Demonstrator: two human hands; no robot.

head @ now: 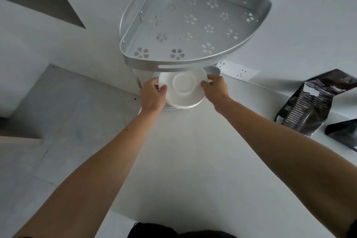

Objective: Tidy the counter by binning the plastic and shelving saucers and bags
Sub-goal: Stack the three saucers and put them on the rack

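Observation:
A stack of white saucers (183, 89) rests on the lower tier of a silver corner rack, partly under its upper tier (193, 25). My left hand (153, 93) grips the stack's left rim and my right hand (215, 88) grips its right rim. The back of the stack is hidden by the upper tier. Two black bags lie on the counter at the right: a larger one (309, 106) and a second one (343, 133) cut off by the frame edge.
The upper tier has flower-shaped cut-outs and holds nothing. A white wall socket (236, 70) sits behind the rack on the right. The white counter (193, 160) stretches toward me. A grey lower surface (58, 112) lies at the left.

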